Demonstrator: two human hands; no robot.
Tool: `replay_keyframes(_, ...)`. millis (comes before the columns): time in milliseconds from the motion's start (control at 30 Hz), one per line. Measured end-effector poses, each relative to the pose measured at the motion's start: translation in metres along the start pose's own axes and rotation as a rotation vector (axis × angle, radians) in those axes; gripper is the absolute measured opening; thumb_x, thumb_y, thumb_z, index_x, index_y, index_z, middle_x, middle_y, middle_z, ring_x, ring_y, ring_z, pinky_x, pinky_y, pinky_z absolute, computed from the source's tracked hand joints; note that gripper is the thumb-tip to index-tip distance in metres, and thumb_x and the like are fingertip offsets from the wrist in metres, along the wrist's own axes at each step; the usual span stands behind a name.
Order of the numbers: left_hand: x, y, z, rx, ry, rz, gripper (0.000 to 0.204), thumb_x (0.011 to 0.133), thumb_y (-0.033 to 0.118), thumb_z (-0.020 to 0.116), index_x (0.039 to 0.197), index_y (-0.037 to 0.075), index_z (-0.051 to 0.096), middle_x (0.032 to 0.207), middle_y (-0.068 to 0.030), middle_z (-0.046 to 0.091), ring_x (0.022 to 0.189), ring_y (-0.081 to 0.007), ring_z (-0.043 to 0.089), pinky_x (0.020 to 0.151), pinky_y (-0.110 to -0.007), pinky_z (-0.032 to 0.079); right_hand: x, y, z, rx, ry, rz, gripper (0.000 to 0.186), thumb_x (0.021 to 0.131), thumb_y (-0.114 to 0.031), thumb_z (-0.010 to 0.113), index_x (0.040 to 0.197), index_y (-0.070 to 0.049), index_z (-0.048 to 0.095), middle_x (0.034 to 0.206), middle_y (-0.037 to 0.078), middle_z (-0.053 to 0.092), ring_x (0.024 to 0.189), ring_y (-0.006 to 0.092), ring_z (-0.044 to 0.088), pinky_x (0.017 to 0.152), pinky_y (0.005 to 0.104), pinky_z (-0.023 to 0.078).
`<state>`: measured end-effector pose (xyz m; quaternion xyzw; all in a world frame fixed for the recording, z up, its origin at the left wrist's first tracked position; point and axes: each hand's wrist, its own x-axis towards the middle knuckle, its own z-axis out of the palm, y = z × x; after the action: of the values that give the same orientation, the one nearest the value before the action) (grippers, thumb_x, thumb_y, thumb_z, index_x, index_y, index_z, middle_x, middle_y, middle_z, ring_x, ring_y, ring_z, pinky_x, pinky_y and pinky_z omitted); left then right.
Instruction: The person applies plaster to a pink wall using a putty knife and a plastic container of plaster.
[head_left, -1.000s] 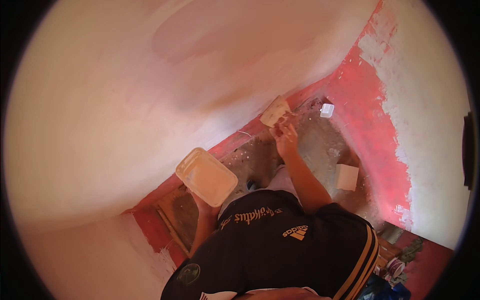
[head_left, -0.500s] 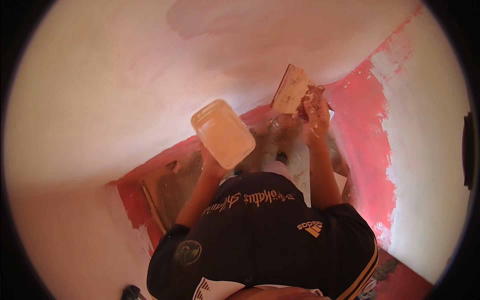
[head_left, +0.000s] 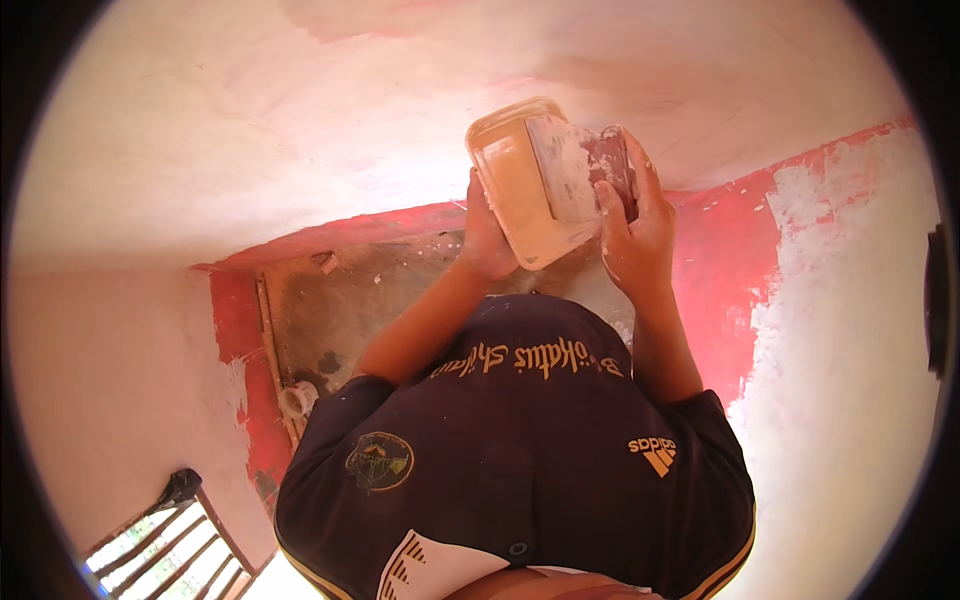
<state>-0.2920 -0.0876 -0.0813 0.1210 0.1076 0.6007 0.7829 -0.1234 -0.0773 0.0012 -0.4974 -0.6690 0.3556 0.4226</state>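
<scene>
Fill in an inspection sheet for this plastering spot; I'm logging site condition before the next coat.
Surface: wall pale with fresh plaster, red paint showing along its lower edge and at the right corner.
Job's things: flat plaster tray held up near the wall; trowel laid across it, blade smeared white.
Clutter: small white pot and a wooden strip on the dusty floor.
Hands: left hand under the tray; right hand on the trowel, speckled with plaster.
Cables: nothing seen.
Surroundings: barred opening at lower left, bright outside.
</scene>
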Motion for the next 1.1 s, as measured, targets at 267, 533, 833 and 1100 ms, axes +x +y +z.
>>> replay_keyframes(267, 0.074, -0.104, 0.022, -0.041, 0.029, 0.087, 0.068, 0.103, 0.06, 0.03, 0.149, 0.011, 0.041, 0.143, -0.0113, 0.052, 0.128, -0.0285, 0.056, 0.106, -0.049, 0.049, 0.033, 0.081, -0.084, 0.019, -0.023, -0.04, 0.053, 0.094, -0.005, 0.053, 0.147, 0.001, 0.045, 0.136, 0.025, 0.06, 0.125, 0.033, 0.061, 0.103, 0.0376, 0.047)
replay_keyframes(533, 0.116, -0.157, 0.04, 0.177, 0.051, 0.111, 0.091, 0.092, 0.083, 0.024, 0.153, 0.017, 0.038, 0.147, -0.0102, 0.05, 0.133, -0.031, 0.052, 0.111, -0.052, 0.044, 0.058, 0.125, -0.135, 0.083, -0.067, -0.043, 0.053, 0.093, -0.003, 0.053, 0.146, 0.001, 0.048, 0.134, 0.026, 0.061, 0.123, 0.0325, 0.062, 0.101, 0.0367, 0.047)
replay_keyframes(833, 0.142, -0.176, 0.033, 0.033, 0.134, -0.003, 0.088, 0.093, 0.082, 0.024, 0.148, 0.016, 0.043, 0.141, -0.0098, 0.055, 0.126, -0.0281, 0.058, 0.107, -0.047, 0.048, 0.065, 0.138, -0.149, 0.092, -0.165, 0.028, 0.055, 0.093, -0.004, 0.052, 0.148, -0.004, 0.047, 0.135, 0.026, 0.06, 0.119, 0.0329, 0.065, 0.099, 0.036, 0.048)
replay_keyframes(1100, 0.166, -0.198, 0.022, 0.196, 0.057, 0.03, 0.1, 0.086, 0.089, 0.021, 0.151, 0.014, 0.039, 0.141, -0.011, 0.054, 0.125, -0.0296, 0.058, 0.105, -0.047, 0.05, 0.076, 0.163, -0.17, 0.201, -0.214, 0.106, 0.056, 0.093, -0.004, 0.054, 0.149, -0.001, 0.045, 0.131, 0.021, 0.064, 0.101, 0.0235, 0.069, 0.088, 0.031, 0.052)
